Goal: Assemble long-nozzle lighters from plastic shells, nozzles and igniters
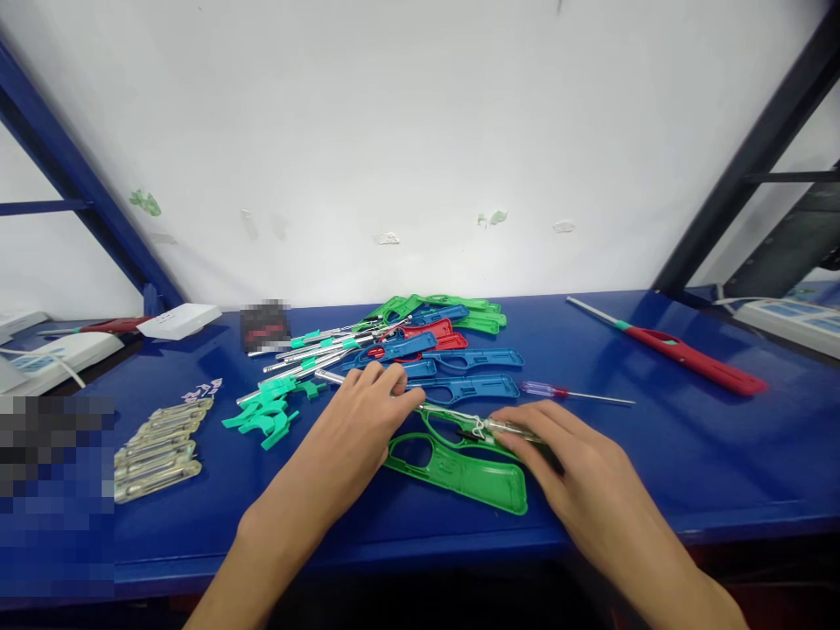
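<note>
My left hand (373,402) has its fingers closed round a silver metal tube (329,377) whose end sticks out to the left. My right hand (557,437) pinches a clear transparent piece (515,430) over a green handle half (439,426). Between the hands runs a thin part with a small white loop (479,427). Another green handle half (469,473) lies just below, hollow side up. Beyond my fingers are blue handle halves (469,388), and a screwdriver with a clear purple handle (544,389) lies to their right.
Left on the blue table (656,464) lie turquoise pieces (268,413), clear yellowish pieces (164,448) and metal tubes (315,354). Red halves (437,334) and more green halves (476,313) are piled behind. An assembled red lighter (696,359) is at right; a white box (180,321) at back left.
</note>
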`<action>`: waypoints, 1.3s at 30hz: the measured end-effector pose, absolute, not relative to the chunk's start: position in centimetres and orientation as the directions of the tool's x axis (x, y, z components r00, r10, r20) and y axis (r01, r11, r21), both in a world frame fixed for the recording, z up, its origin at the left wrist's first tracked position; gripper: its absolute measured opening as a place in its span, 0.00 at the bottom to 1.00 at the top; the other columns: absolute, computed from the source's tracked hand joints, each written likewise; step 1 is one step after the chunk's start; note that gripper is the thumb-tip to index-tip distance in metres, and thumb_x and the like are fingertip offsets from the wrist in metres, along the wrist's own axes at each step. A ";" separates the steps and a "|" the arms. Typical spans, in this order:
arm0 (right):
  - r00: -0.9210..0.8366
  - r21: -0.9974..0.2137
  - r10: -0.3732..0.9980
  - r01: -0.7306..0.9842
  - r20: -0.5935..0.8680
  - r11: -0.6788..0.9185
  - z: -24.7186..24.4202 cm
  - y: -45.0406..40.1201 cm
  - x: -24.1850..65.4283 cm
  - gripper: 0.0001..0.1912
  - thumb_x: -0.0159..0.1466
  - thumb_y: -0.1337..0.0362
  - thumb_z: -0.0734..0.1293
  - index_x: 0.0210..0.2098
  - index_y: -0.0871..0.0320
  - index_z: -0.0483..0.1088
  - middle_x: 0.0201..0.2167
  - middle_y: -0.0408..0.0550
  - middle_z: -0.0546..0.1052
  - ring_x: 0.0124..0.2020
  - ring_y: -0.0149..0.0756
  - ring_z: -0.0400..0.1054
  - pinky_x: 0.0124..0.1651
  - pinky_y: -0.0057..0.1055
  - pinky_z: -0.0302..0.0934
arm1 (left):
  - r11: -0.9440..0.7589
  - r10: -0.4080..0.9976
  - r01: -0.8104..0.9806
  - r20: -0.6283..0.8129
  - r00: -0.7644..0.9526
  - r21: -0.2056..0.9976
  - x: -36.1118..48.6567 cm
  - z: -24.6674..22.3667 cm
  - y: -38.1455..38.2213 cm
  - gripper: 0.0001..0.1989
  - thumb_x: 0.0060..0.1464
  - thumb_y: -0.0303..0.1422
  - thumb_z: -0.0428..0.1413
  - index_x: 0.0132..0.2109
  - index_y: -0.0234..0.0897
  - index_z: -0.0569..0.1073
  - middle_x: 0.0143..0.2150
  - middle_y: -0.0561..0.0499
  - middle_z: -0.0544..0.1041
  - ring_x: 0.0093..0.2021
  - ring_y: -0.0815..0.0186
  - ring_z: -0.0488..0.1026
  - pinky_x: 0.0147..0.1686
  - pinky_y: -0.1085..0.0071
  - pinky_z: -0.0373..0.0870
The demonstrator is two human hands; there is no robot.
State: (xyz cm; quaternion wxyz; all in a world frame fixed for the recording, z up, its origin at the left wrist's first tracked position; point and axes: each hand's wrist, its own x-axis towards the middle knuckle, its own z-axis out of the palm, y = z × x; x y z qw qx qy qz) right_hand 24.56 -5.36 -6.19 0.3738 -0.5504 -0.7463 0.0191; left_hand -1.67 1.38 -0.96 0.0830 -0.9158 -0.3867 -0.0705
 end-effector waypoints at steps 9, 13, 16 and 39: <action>-0.116 -0.442 0.835 0.805 0.538 0.396 -6.4 -5.2 24.6 0.06 0.77 0.60 0.65 0.51 0.43 0.73 0.48 0.36 0.80 0.46 0.34 0.79 0.50 0.33 0.68 | -0.659 0.731 0.745 0.146 0.667 -0.103 -1.3 -0.4 1.1 0.32 0.46 0.08 0.42 0.53 0.37 0.72 0.55 0.42 0.72 0.50 0.50 0.68 0.49 0.51 0.71; -0.116 -0.447 0.836 0.801 0.537 0.398 -6.3 -5.1 24.5 0.06 0.77 0.60 0.66 0.51 0.42 0.72 0.47 0.35 0.81 0.45 0.34 0.78 0.49 0.32 0.68 | -0.628 0.760 0.772 0.137 0.636 -0.101 -1.0 -0.1 1.1 0.28 0.46 0.08 0.42 0.48 0.36 0.70 0.51 0.42 0.74 0.46 0.53 0.69 0.47 0.54 0.70; -0.109 -0.452 0.837 0.800 0.537 0.394 -6.3 -5.2 24.5 0.06 0.77 0.61 0.66 0.51 0.42 0.72 0.47 0.34 0.80 0.45 0.33 0.78 0.49 0.32 0.67 | -0.628 0.762 0.773 0.132 0.634 -0.089 -0.9 0.1 1.2 0.28 0.44 0.08 0.43 0.47 0.38 0.69 0.50 0.44 0.74 0.46 0.55 0.70 0.46 0.57 0.69; -0.091 -0.432 0.820 0.815 0.565 0.387 -5.9 -5.4 24.4 0.07 0.77 0.59 0.64 0.49 0.46 0.75 0.46 0.40 0.82 0.45 0.38 0.79 0.47 0.35 0.70 | -0.637 0.770 0.722 0.178 0.613 0.269 -1.7 0.3 0.7 0.07 0.75 0.29 0.50 0.45 0.41 0.71 0.45 0.50 0.76 0.46 0.58 0.72 0.47 0.59 0.70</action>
